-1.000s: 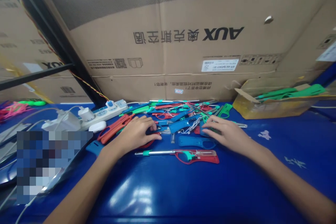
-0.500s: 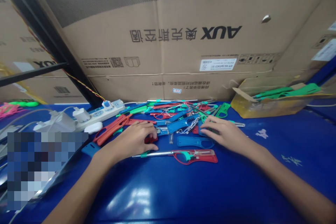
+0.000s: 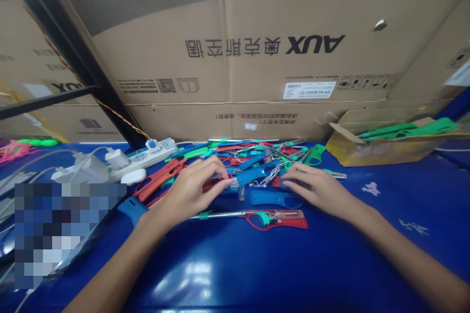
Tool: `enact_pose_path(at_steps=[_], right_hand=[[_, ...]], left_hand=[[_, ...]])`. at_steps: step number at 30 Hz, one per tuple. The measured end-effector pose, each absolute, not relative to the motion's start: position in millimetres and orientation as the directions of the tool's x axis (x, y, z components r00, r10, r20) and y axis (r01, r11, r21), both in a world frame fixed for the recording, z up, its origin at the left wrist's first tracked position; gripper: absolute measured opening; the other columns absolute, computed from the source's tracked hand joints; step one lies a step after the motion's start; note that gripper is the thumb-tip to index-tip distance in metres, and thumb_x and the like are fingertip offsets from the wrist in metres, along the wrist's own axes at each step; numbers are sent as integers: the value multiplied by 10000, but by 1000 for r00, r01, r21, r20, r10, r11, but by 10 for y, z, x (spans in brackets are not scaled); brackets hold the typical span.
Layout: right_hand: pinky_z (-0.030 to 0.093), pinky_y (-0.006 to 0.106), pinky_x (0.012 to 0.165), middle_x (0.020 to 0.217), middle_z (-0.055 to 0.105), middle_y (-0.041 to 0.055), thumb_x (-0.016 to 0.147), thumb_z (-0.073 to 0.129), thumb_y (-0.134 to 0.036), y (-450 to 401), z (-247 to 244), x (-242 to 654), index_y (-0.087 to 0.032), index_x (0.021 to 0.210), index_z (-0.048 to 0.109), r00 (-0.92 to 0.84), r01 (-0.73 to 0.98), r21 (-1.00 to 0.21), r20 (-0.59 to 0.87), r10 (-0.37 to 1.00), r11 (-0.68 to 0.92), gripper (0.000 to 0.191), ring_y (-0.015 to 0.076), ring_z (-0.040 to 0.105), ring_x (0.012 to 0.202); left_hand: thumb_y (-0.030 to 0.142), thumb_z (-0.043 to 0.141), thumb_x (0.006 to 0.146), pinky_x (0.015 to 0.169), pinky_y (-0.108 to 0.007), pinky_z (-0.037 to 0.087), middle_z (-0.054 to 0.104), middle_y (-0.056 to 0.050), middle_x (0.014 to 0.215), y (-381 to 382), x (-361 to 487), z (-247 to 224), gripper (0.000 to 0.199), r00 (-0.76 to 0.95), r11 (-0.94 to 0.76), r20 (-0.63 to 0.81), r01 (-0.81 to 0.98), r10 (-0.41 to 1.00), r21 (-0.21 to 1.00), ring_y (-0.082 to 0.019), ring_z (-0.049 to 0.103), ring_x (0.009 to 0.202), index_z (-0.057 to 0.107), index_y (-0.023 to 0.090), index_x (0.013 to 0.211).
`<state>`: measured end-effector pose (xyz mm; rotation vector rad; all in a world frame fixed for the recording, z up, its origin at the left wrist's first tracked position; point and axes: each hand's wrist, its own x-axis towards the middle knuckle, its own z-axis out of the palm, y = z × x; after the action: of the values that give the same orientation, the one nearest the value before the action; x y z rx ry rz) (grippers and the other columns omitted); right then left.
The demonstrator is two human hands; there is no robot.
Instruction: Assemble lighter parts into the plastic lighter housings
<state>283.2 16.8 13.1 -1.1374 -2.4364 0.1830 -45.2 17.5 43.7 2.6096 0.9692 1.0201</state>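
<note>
My left hand (image 3: 196, 187) is over the left part of a pile of lighter parts, thumb and fingers pinched at a small clear piece (image 3: 235, 182); exactly what it grips is hard to make out. Beneath its fingers a bit of red shows. My right hand (image 3: 317, 187) rests at the pile's right side, fingers bent around a dark blue part, mostly hidden. Between the hands lie a blue handle shell (image 3: 273, 198) and white wires (image 3: 270, 176). Nearer to me lies a red lighter (image 3: 279, 219) with a long metal tube and green tape.
A cardboard box (image 3: 378, 152) with green handles stands at the right. A power strip (image 3: 147, 157) with plugs and cables is at the left, near a pixelated area. A large carton (image 3: 227, 58) stands behind the blue table (image 3: 257, 274).
My left hand has risen slightly and moved right, its thumb and fingers closing together near the clear piece. My right hand has hardly moved. The whole view has shifted slightly.
</note>
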Motion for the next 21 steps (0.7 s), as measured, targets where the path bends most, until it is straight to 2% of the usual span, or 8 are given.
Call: enact_pose_path(at_steps=[4,6,8,11,13,15,19,21], right_hand=[[527,351,830,1084,651,70,1011,471,-390,106,188,2767,-245,1175,649,-568,656,-338,368,736,675,282,197,642,955],[530,358,859,1120,654,74,996,504,-411,66,214,2724,-249,1224,631,-581,636,-357,362,729,684,308,203,644,987],[535,368,886,1165,658,79,974,540,-442,27,230,2680,-256,1282,606,-600,614,-376,350,720,694,366,212,644,1030],[544,382,914,1250,654,92,925,603,-495,-22,223,2620,-252,1349,564,-626,582,-393,342,701,712,491,232,642,1096],[541,391,943,1303,643,94,901,633,-508,-44,205,2591,-249,1381,538,-628,572,-387,360,690,723,554,245,628,1151],[533,399,971,1345,626,92,905,633,-494,-57,184,2574,-250,1412,509,-603,579,-377,398,691,723,576,249,614,1191],[557,389,925,1290,669,90,921,615,-479,-60,170,2581,-235,1404,528,-576,609,-373,398,714,700,548,241,665,1106],[559,386,901,1256,689,86,938,589,-470,-51,186,2605,-240,1387,547,-594,628,-365,345,726,687,506,238,683,1063]], left_hand=[[227,568,965,970,-383,437,611,-64,1121,63,-355,509,70,285,-733,682,371,674,570,-214,568,1089,572,201,900],[222,540,983,913,-367,480,649,-52,1048,46,-311,492,68,200,-673,643,212,740,709,-197,611,1019,530,208,917],[228,550,982,826,-332,517,673,-39,946,56,-270,455,89,166,-607,590,79,791,791,-178,643,905,513,204,905],[220,595,958,791,-302,539,699,-39,953,93,-215,397,81,168,-538,541,-65,824,840,-163,665,868,518,198,947],[217,603,955,803,-304,555,720,-44,988,111,-185,372,195,199,-483,500,-131,842,866,-169,682,898,505,205,1123],[223,608,954,814,-307,567,732,-59,1030,115,-162,357,326,246,-437,459,-140,854,888,-180,694,940,479,203,1252],[247,600,961,861,-332,574,719,-94,1142,112,-158,314,201,314,-424,421,-61,851,904,-217,693,1041,583,176,1149],[261,558,986,895,-368,563,705,-97,1183,131,-189,271,202,344,-481,430,75,835,874,-231,680,1085,594,183,1169]])
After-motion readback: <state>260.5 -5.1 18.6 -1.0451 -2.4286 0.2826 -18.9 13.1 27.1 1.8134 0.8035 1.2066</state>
